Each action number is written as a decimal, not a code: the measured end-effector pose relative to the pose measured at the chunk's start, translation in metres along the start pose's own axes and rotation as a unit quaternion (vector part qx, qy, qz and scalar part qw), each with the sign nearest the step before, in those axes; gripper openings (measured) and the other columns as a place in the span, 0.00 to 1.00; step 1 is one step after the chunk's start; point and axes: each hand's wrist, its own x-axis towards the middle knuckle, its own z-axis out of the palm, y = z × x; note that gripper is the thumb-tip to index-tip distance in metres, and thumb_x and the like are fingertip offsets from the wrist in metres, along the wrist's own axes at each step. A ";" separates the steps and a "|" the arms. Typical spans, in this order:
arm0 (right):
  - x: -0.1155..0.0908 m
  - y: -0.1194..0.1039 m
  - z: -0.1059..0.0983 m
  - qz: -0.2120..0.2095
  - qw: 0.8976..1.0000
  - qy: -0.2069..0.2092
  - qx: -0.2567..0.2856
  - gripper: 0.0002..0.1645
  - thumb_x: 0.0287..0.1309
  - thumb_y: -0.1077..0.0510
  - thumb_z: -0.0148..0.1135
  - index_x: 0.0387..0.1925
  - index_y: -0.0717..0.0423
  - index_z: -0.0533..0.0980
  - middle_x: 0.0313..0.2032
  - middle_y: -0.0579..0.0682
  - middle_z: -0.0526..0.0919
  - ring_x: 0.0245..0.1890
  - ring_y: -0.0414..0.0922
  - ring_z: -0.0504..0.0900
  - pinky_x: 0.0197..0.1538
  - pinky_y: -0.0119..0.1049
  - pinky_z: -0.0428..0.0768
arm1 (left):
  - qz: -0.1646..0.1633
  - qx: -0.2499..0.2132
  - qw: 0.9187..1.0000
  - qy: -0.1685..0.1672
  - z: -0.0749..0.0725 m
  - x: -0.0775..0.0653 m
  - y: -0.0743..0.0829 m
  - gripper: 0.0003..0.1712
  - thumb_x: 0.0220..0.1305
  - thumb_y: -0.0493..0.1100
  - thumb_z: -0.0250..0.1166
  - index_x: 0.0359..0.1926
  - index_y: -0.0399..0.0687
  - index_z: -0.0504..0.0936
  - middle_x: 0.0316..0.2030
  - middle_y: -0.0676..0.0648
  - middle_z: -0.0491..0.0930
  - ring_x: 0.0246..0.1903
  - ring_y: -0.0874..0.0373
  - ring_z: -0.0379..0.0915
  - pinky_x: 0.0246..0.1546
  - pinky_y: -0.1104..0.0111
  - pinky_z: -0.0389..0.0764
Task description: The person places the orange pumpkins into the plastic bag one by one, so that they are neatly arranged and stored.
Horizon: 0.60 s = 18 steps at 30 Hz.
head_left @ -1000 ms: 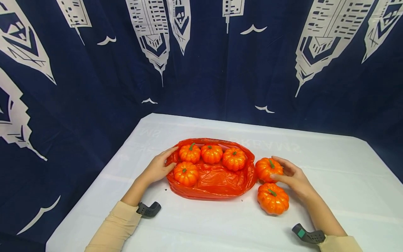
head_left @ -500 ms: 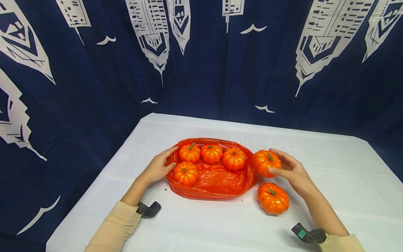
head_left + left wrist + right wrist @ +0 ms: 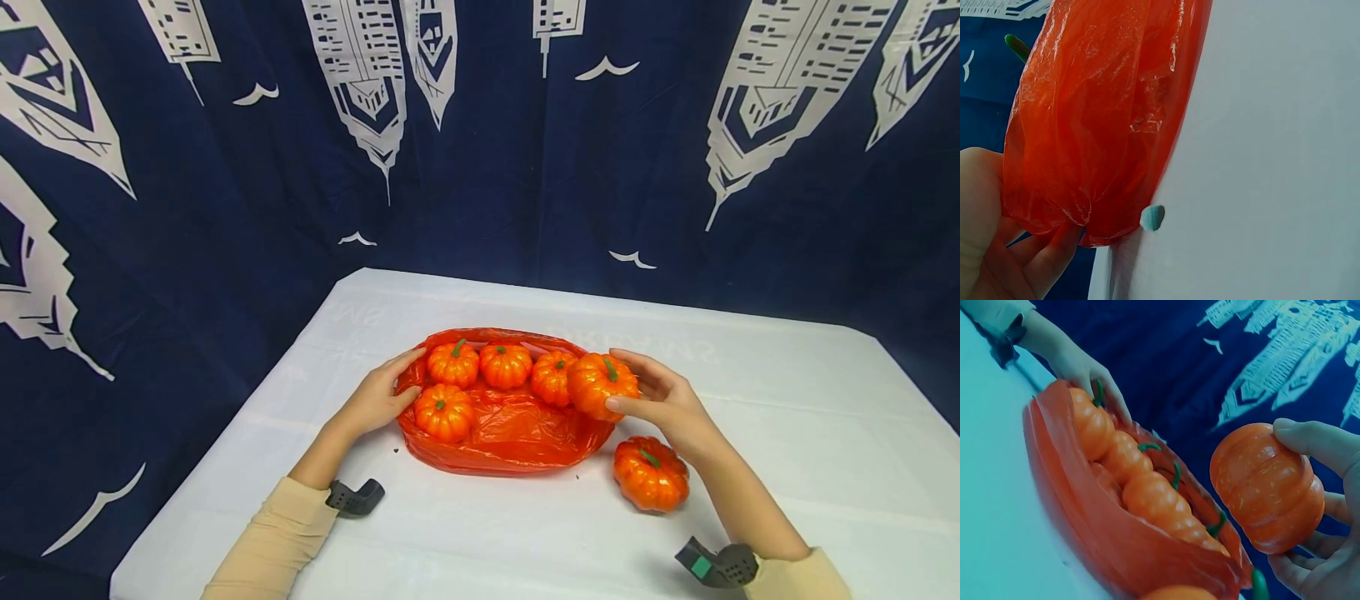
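A small orange pumpkin (image 3: 600,387) with a green stem is gripped in my right hand (image 3: 670,407), thumb on one side and fingers on the other. It is held over the right rim of an open red plastic bag (image 3: 525,427). Inside the bag sit several like pumpkins (image 3: 444,413), three along the back and one at front left. My left hand (image 3: 377,400) holds the bag's left side, its thumb at the rim. In the left wrist view the bag's wall (image 3: 1097,119) hides part of the fingers.
Another orange pumpkin (image 3: 651,475) lies on the white table (image 3: 480,542), to the right of the bag and nearer me. A dark blue curtain (image 3: 495,192) with white building prints hangs behind the table. Dark wrist mounts (image 3: 356,497) sit on both wrists.
My right hand has lifted the pumpkin from the table beside the bag and carried it left over the bag's right rim. My left hand has stayed at the bag.
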 end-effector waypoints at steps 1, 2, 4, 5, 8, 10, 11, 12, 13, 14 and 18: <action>0.000 -0.001 0.002 0.006 1.000 -0.002 0.001 0.37 0.60 0.59 0.66 0.69 0.57 0.64 0.63 0.50 0.71 0.54 0.37 0.76 0.52 0.29 0.78 | -0.001 0.000 1.000 0.000 0.000 0.000 0.000 0.34 0.63 0.34 0.62 0.70 0.39 0.66 0.67 0.35 0.65 0.67 0.38 0.59 0.65 0.45 0.62; 0.001 -0.002 0.005 0.012 1.000 -0.004 0.001 0.38 0.60 0.58 0.66 0.70 0.56 0.64 0.64 0.52 0.69 0.54 0.37 0.76 0.52 0.29 0.78 | -0.001 0.000 1.000 0.000 0.000 0.000 -0.001 0.34 0.63 0.34 0.62 0.70 0.39 0.66 0.67 0.35 0.65 0.67 0.38 0.59 0.65 0.45 0.62; 0.002 -0.004 0.010 0.022 1.000 -0.007 0.001 0.39 0.59 0.57 0.67 0.70 0.56 0.64 0.66 0.55 0.67 0.56 0.39 0.75 0.52 0.30 0.78 | -0.001 0.001 1.000 0.000 0.000 0.000 -0.001 0.34 0.63 0.33 0.62 0.70 0.39 0.66 0.67 0.35 0.65 0.67 0.38 0.59 0.65 0.45 0.62; 0.002 -0.004 0.013 0.025 1.000 -0.009 0.003 0.40 0.58 0.56 0.68 0.70 0.56 0.64 0.66 0.56 0.67 0.57 0.40 0.74 0.52 0.31 0.78 | -0.002 0.002 1.000 0.000 0.001 0.000 -0.001 0.34 0.63 0.34 0.62 0.70 0.39 0.66 0.67 0.35 0.65 0.67 0.38 0.59 0.65 0.45 0.62; 0.005 -0.006 0.024 0.037 0.999 -0.013 0.005 0.42 0.56 0.55 0.70 0.70 0.55 0.64 0.67 0.55 0.66 0.60 0.46 0.72 0.53 0.32 0.78 | -0.006 0.001 1.000 0.000 0.001 0.000 0.000 0.34 0.63 0.34 0.63 0.70 0.40 0.66 0.67 0.35 0.65 0.67 0.38 0.59 0.65 0.45 0.62; 0.007 -0.007 0.031 0.039 0.999 -0.017 0.007 0.42 0.56 0.54 0.70 0.70 0.55 0.64 0.67 0.55 0.67 0.61 0.50 0.71 0.53 0.32 0.78 | -0.006 0.001 1.000 0.000 0.001 0.000 0.000 0.34 0.63 0.34 0.63 0.70 0.40 0.66 0.67 0.35 0.65 0.67 0.38 0.59 0.65 0.45 0.62; 0.008 -0.008 0.034 0.040 0.999 -0.019 0.008 0.42 0.56 0.54 0.70 0.70 0.55 0.64 0.67 0.55 0.67 0.62 0.51 0.71 0.54 0.31 0.78 | -0.005 0.001 1.000 0.001 0.000 0.000 0.000 0.34 0.63 0.34 0.63 0.70 0.39 0.66 0.67 0.35 0.65 0.67 0.38 0.59 0.65 0.45 0.62; 0.009 -0.009 0.037 0.040 0.999 -0.020 0.009 0.42 0.56 0.54 0.70 0.70 0.55 0.64 0.67 0.56 0.68 0.62 0.52 0.71 0.54 0.31 0.78 | -0.004 0.002 1.000 0.002 0.000 0.000 0.000 0.34 0.63 0.34 0.63 0.70 0.39 0.66 0.67 0.35 0.65 0.67 0.38 0.60 0.65 0.45 0.62; 0.010 -0.009 0.040 0.041 0.999 -0.019 0.012 0.42 0.55 0.54 0.70 0.69 0.54 0.65 0.66 0.56 0.68 0.62 0.52 0.71 0.54 0.31 0.77 | -0.002 0.005 1.000 0.003 0.000 0.000 0.000 0.34 0.63 0.33 0.63 0.70 0.39 0.66 0.67 0.35 0.65 0.67 0.38 0.60 0.65 0.46 0.62; 0.011 -0.010 0.043 0.040 0.999 -0.019 0.015 0.42 0.55 0.55 0.70 0.69 0.55 0.65 0.66 0.56 0.69 0.62 0.53 0.71 0.54 0.30 0.77 | 0.001 0.006 1.000 0.003 0.000 0.000 0.000 0.34 0.63 0.33 0.63 0.69 0.39 0.66 0.67 0.35 0.65 0.67 0.38 0.60 0.65 0.46 0.62; 0.013 -0.010 0.052 0.040 0.999 -0.019 0.030 0.41 0.55 0.56 0.70 0.69 0.56 0.65 0.65 0.57 0.70 0.59 0.50 0.74 0.53 0.30 0.78 | 0.006 0.009 1.000 0.006 0.000 0.000 0.000 0.34 0.63 0.33 0.63 0.69 0.38 0.66 0.67 0.35 0.66 0.66 0.39 0.60 0.66 0.47 0.62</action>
